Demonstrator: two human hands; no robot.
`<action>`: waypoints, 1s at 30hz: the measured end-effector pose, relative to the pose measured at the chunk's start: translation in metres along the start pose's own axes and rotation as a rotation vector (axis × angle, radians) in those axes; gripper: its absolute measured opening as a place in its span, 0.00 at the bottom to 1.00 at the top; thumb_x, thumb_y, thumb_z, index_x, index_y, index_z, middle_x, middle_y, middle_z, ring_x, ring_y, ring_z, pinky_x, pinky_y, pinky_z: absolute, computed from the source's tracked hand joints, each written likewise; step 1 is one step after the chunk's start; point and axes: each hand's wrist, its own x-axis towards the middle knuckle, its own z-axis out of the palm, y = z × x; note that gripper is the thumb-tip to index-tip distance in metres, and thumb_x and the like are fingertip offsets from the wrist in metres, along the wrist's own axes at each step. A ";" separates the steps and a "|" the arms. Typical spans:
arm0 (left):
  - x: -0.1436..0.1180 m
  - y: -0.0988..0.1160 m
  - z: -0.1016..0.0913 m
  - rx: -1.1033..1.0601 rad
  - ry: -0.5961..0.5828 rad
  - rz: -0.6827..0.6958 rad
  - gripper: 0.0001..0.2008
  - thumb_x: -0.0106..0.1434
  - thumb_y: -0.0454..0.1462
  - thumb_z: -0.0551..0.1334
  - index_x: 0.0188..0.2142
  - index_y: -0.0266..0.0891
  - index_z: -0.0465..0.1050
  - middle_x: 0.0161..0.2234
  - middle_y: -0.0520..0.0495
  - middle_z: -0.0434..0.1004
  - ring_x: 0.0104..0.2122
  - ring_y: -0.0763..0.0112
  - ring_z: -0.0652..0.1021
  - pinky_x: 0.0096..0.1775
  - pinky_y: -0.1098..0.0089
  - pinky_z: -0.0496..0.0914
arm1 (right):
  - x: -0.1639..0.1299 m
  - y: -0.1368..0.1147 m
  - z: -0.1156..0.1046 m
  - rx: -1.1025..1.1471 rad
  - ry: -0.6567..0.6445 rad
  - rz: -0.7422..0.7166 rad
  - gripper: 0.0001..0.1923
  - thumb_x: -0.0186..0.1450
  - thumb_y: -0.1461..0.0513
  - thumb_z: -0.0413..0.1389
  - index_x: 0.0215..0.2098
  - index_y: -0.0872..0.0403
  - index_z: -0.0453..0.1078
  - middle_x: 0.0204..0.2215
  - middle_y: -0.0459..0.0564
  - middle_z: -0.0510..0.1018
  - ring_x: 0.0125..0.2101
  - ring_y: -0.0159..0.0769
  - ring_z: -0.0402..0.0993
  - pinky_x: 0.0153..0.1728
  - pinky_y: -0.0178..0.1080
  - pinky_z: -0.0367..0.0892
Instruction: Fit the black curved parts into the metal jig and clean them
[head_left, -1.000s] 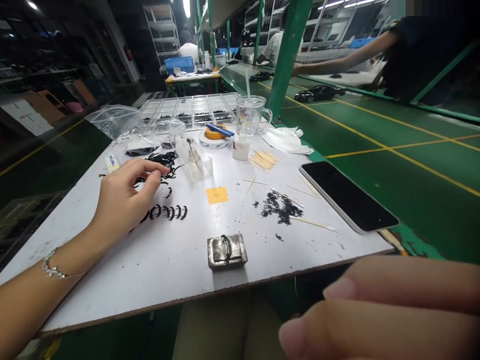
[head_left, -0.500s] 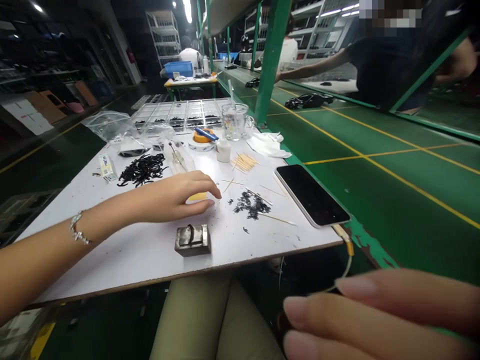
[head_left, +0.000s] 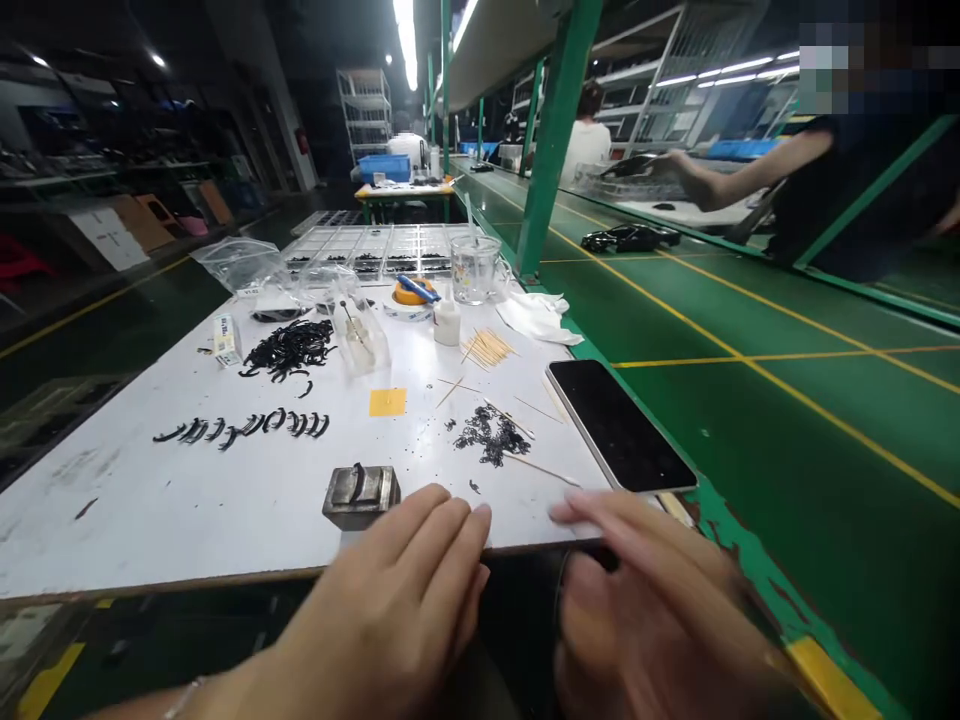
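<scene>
The left hand (head_left: 390,620) has pulled back from the middle of the surface (head_left: 187,510) to its near edge, and the right hand (head_left: 660,620) has come down beside it. Both hands are now low in the picture, close together but not touching.

The left fingers (head_left: 450,540) lie flat and side by side, with their tips over the near edge of the surface. They hold nothing. The right hand is blurred. Its fingers look loosely stretched out, and I cannot tell if they hold anything.

Just past the left fingertips, a little to the left, sits a small metal block (head_left: 361,492). It is near them but not touching. Past the right fingertips lies a dark phone (head_left: 619,425), flat, with its near end close to them. Between the block and the phone is a small heap of tiny black bits (head_left: 491,437), with thin wooden sticks (head_left: 540,468) by it.

Farther from the fingers is a yellow square of paper (head_left: 388,402). To its left a row of curved black parts (head_left: 247,427) lies in a line. Beyond that is a bigger pile of black parts (head_left: 289,348). Far back stand a glass mug (head_left: 472,270), a white bottle (head_left: 448,323) and a roll of tape (head_left: 409,300).
</scene>
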 end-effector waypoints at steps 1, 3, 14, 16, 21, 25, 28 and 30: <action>-0.005 0.005 0.014 0.077 0.034 0.010 0.12 0.72 0.29 0.54 0.47 0.26 0.75 0.43 0.38 0.82 0.44 0.59 0.81 0.47 0.62 0.78 | 0.002 0.009 0.009 -0.040 0.026 -0.007 0.25 0.66 0.71 0.54 0.60 0.52 0.63 0.47 0.58 0.77 0.46 0.47 0.77 0.44 0.51 0.76; -0.013 0.011 0.034 0.132 -0.025 -0.030 0.15 0.72 0.30 0.52 0.48 0.24 0.75 0.45 0.36 0.82 0.45 0.56 0.80 0.47 0.59 0.78 | 0.004 0.025 0.020 -0.212 0.004 -0.062 0.17 0.66 0.69 0.55 0.53 0.55 0.69 0.45 0.59 0.78 0.45 0.46 0.78 0.44 0.48 0.76; -0.027 0.017 0.053 0.148 -0.107 -0.111 0.17 0.73 0.32 0.50 0.51 0.30 0.76 0.51 0.39 0.80 0.49 0.55 0.79 0.50 0.58 0.77 | 0.003 0.029 0.016 -0.331 -0.211 -0.121 0.13 0.70 0.64 0.50 0.47 0.56 0.75 0.47 0.58 0.80 0.46 0.43 0.77 0.45 0.44 0.71; -0.030 0.016 0.054 0.118 -0.102 -0.132 0.16 0.73 0.32 0.51 0.50 0.30 0.77 0.50 0.37 0.80 0.49 0.55 0.80 0.49 0.58 0.78 | 0.004 0.029 0.016 -0.312 -0.235 -0.090 0.14 0.71 0.64 0.49 0.48 0.56 0.76 0.48 0.57 0.80 0.47 0.43 0.76 0.46 0.44 0.69; -0.033 0.016 0.053 0.064 -0.064 -0.159 0.15 0.73 0.32 0.52 0.50 0.28 0.76 0.49 0.35 0.80 0.49 0.54 0.80 0.48 0.58 0.80 | 0.006 0.027 0.015 -0.308 -0.300 -0.046 0.15 0.71 0.62 0.48 0.48 0.53 0.76 0.50 0.54 0.79 0.48 0.43 0.74 0.46 0.44 0.66; -0.034 0.016 0.052 0.050 -0.027 -0.177 0.13 0.71 0.31 0.55 0.50 0.28 0.74 0.50 0.34 0.79 0.50 0.52 0.79 0.47 0.57 0.80 | 0.007 0.027 0.015 -0.337 -0.329 -0.034 0.15 0.72 0.62 0.49 0.47 0.52 0.77 0.50 0.53 0.79 0.48 0.44 0.74 0.46 0.45 0.65; -0.034 0.015 0.051 0.037 -0.028 -0.181 0.14 0.70 0.30 0.56 0.53 0.27 0.72 0.51 0.34 0.78 0.51 0.51 0.78 0.47 0.57 0.80 | 0.007 0.027 0.013 -0.322 -0.330 -0.037 0.15 0.72 0.63 0.48 0.50 0.55 0.75 0.51 0.55 0.79 0.49 0.43 0.74 0.47 0.45 0.65; -0.033 0.015 0.051 0.026 -0.032 -0.179 0.16 0.69 0.29 0.56 0.54 0.26 0.71 0.52 0.34 0.78 0.52 0.51 0.78 0.48 0.57 0.80 | 0.007 0.028 0.012 -0.291 -0.324 -0.040 0.16 0.72 0.64 0.48 0.52 0.57 0.73 0.51 0.56 0.78 0.50 0.42 0.73 0.48 0.44 0.66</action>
